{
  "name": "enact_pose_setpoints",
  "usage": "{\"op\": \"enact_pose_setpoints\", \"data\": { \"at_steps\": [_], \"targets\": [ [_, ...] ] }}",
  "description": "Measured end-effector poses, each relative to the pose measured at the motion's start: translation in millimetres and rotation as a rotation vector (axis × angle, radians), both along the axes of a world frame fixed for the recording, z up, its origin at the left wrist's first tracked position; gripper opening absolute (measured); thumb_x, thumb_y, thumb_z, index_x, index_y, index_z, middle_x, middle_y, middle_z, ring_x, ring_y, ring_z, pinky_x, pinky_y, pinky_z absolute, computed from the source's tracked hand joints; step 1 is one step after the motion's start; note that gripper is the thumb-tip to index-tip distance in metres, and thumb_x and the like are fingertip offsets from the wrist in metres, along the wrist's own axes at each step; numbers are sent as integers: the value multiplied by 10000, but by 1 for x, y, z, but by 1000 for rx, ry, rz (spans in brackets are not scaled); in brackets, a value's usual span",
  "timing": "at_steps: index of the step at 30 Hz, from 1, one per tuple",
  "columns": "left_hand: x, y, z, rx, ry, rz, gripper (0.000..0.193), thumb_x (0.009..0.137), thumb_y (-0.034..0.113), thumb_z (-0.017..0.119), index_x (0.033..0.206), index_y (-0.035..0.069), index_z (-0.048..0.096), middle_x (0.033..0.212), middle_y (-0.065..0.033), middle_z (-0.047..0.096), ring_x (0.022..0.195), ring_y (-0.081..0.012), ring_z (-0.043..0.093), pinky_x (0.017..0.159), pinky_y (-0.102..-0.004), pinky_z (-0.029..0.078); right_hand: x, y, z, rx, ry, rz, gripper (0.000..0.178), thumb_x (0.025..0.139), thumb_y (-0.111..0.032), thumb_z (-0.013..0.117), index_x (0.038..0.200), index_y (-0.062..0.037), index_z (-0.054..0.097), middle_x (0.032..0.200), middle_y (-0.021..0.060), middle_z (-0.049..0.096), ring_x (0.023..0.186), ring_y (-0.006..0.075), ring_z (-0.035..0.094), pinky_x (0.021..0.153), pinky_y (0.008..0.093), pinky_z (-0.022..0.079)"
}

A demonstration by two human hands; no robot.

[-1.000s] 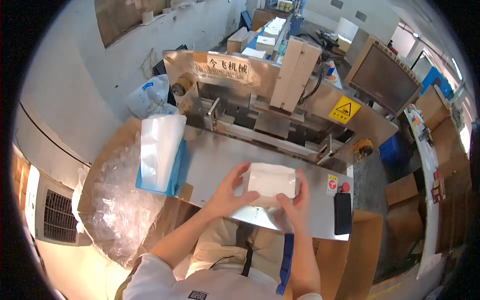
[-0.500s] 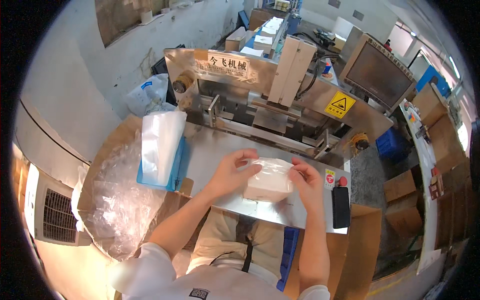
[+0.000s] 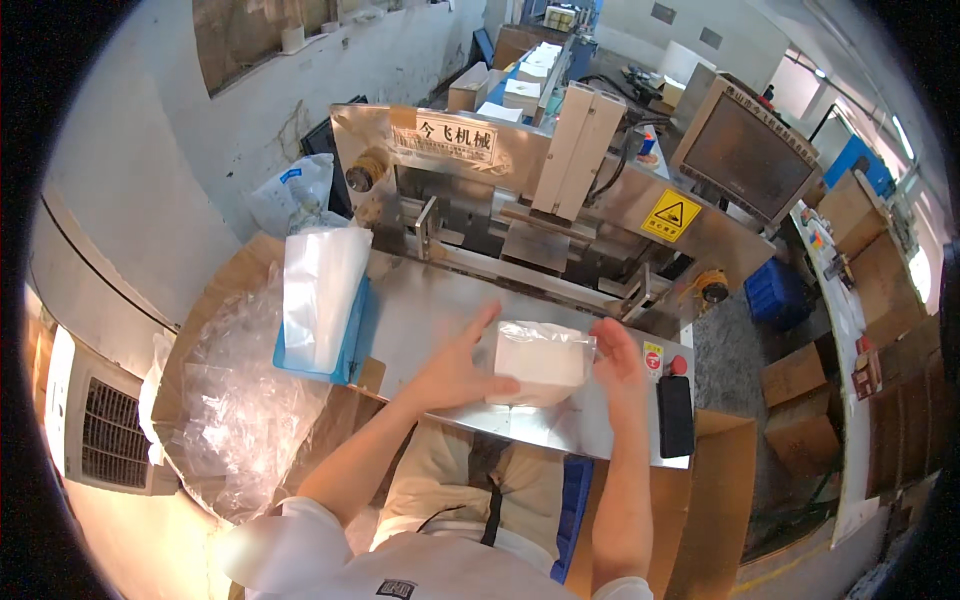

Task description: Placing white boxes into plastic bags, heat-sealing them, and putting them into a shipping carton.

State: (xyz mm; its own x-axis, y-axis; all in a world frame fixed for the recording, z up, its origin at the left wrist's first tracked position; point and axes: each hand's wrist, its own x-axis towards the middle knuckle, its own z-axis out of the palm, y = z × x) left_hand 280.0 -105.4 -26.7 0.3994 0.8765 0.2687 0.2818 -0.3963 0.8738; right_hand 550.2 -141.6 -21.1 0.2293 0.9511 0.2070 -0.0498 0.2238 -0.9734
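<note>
A white block-shaped pack (image 3: 541, 366) in clear plastic film rests on the metal worktop (image 3: 440, 297), with loose film along its top edge. At its left side is my left hand (image 3: 462, 368), fingers spread away from the thumb, which touches the pack's lower left side. My right hand (image 3: 620, 362) is beside the pack's right end, fingers slightly curled and apart. Whether its fingertips touch the film I cannot tell. Neither hand closes round the pack. Left of my arms, a stack of clear plastic bags (image 3: 322, 295) lies in a blue tray (image 3: 352, 335).
Behind the worktop stands a metal machine (image 3: 520, 175) with a monitor (image 3: 748, 150) at its right. A red button (image 3: 679, 365) and a black phone-like slab (image 3: 676, 416) are at the right edge. A carton (image 3: 245, 400) of crumpled film stands left, an open carton (image 3: 715, 490) right.
My left hand has let go of the film at the pack's top and moved down its left side, fingers spreading. My right hand has shifted slightly outward from the film's top right corner.
</note>
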Motion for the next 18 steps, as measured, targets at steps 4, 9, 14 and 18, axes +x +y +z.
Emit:
{"op": "enact_pose_setpoints", "data": {
  "at_steps": [4, 9, 14, 18],
  "targets": [
    [9, -1, -24, -291, -249, -222, 968, 736, 296, 895, 1478, -19, 359, 1402, -170, 533, 1301, -232, 506, 1092, -363, 402, -10, -8, -21, -65, -139, 281, 851, 774, -105, 817, 1492, -11, 369, 1391, 114, 561, 1279, 212, 523, 1101, 360, 394],
    [13, -3, -9, -337, -253, -160, 791, 793, 279, 864, 1380, -48, 448, 1268, -151, 611, 1177, -209, 585, 1023, -348, 461, -10, -11, -15, -244, -121, 346, 999, 733, -101, 854, 1550, -19, 285, 1432, 128, 507, 1315, 218, 488, 1109, 362, 384],
    [11, -3, 7, -530, -277, -190, 706, 881, 319, 786, 1376, -56, 450, 1245, -166, 628, 1152, -208, 600, 991, -352, 484, -18, -22, 23, -22, 49, 282, 798, 799, -139, 819, 1469, -14, 405, 1356, 133, 556, 1257, 215, 527, 1060, 356, 428],
    [17, -6, 9, -502, -368, -254, 814, 919, 371, 738, 1479, -60, 335, 1319, -190, 589, 1186, -227, 585, 1003, -361, 478, -17, -27, 24, -118, 110, 202, 757, 808, -149, 814, 1447, -13, 431, 1317, 136, 586, 1224, 215, 553, 1037, 360, 449]
  ]
}}
